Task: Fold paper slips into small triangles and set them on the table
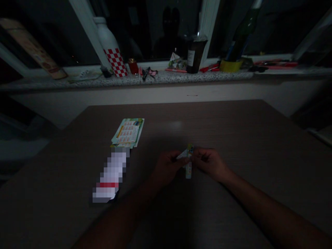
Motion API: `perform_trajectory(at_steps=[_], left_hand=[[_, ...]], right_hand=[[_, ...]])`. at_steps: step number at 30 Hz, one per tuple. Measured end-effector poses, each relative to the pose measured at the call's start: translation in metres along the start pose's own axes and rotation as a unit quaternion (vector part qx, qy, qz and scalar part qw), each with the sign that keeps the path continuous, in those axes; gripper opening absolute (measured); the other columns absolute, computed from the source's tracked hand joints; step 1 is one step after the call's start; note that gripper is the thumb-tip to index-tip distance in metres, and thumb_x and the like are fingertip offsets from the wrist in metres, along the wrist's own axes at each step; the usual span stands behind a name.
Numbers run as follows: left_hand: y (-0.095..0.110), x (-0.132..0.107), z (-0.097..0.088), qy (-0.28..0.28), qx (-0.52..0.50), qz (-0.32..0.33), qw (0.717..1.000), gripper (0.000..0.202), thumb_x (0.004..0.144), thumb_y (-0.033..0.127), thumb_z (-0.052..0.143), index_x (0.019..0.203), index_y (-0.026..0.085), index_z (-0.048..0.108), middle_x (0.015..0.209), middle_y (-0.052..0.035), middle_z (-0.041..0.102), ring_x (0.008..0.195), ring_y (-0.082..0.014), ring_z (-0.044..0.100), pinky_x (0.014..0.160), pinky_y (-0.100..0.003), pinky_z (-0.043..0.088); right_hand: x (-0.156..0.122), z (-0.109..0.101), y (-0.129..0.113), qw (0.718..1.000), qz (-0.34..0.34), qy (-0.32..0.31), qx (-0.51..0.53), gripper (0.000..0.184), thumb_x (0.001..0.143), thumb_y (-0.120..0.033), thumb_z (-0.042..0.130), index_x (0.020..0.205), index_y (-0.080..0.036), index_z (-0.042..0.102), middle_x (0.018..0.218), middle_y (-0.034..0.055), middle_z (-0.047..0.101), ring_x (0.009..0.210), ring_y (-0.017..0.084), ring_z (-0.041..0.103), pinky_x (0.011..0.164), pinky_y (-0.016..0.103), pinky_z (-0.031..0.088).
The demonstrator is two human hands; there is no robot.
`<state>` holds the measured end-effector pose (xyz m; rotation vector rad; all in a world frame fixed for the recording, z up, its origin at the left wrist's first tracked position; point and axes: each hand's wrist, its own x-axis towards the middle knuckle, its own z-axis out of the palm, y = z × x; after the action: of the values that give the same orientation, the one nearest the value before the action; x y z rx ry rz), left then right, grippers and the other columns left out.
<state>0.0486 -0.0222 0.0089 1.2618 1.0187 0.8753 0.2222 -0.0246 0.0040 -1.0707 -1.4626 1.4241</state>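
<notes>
Folded printed paper [188, 169] around middle of counter [233, 124], between both hands. Left hand [167, 166]: grip pinching paper, thumb on top. Right hand [211, 163]: grip looks like pinching its right edge, kinda dark there tbh. Stack of printed cards [126, 133] off to left, just past bright pixelated slab [112, 173].

Right of the right hand [210, 162], the desk [246, 138] is open to its edge; ahead of both hands, it is open to its far edge. Between the left hand [167, 166] and right, a folded card [188, 169] blocks passage. On the left, a card stack [127, 131] and pixelated device [112, 173] obstruct; a bare gap separates them from the left hand.
</notes>
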Motion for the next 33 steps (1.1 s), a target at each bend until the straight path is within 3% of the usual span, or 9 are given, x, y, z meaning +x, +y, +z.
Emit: perform_trajectory(at_steps=[6,12,17,24,33], left_hand=[[-0.0006,0.0001,-0.0026,0.014,0.027,0.019,0.999,0.026,0.073,0.039,0.067,0.075,0.013,0.069,0.063,0.0000,0.063,0.057,-0.0111,0.054,0.056,-0.021,0.039],[0.0035,0.0006,-0.0027,0.028,0.015,0.019,0.999,0.027,0.073,0.039,0.067,0.074,0.012,0.069,0.068,-0.0023,0.066,0.061,-0.0137,0.058,0.059,-0.024,0.043],[0.0027,0.0016,-0.0001,0.047,0.007,0.021,0.999,0.026,0.072,0.039,0.067,0.073,0.012,0.068,0.066,-0.0016,0.065,0.060,-0.0138,0.057,0.058,-0.023,0.043],[0.0042,0.0019,0.0005,0.084,0.013,0.021,0.996,0.025,0.070,0.036,0.070,0.071,0.012,0.068,0.061,0.0008,0.062,0.056,-0.0114,0.053,0.055,-0.022,0.040],[0.0045,0.0034,-0.0031,0.091,-0.013,0.033,0.995,0.026,0.070,0.037,0.070,0.077,0.012,0.069,0.065,-0.0002,0.063,0.059,-0.0121,0.055,0.057,-0.023,0.041]], right_hand=[[0.0000,0.0007,-0.0013,1.000,0.014,-0.003,0.026,0.025,0.067,-0.038,0.073,0.072,-0.016,0.062,0.062,-0.0015,0.060,0.055,0.009,0.052,0.054,0.022,0.040],[0.0003,0.0005,-0.0009,0.999,0.027,-0.020,0.001,0.030,0.075,-0.042,0.065,0.062,-0.015,0.061,0.056,-0.0005,0.059,0.050,0.009,0.049,0.049,0.022,0.037],[0.0013,0.0021,0.0008,1.000,0.012,0.002,0.001,0.026,0.073,-0.041,0.067,0.067,-0.016,0.061,0.061,-0.0003,0.061,0.054,0.010,0.052,0.052,0.023,0.040],[0.0015,0.0042,0.0010,1.000,0.012,-0.002,0.009,0.019,0.067,-0.030,0.072,0.071,-0.015,0.061,0.061,-0.0025,0.059,0.052,0.008,0.050,0.051,0.021,0.038],[0.0004,0.0049,0.0011,0.999,0.037,-0.024,-0.015,0.024,0.075,-0.037,0.066,0.067,-0.015,0.062,0.060,-0.0006,0.060,0.053,0.009,0.051,0.051,0.022,0.040]])
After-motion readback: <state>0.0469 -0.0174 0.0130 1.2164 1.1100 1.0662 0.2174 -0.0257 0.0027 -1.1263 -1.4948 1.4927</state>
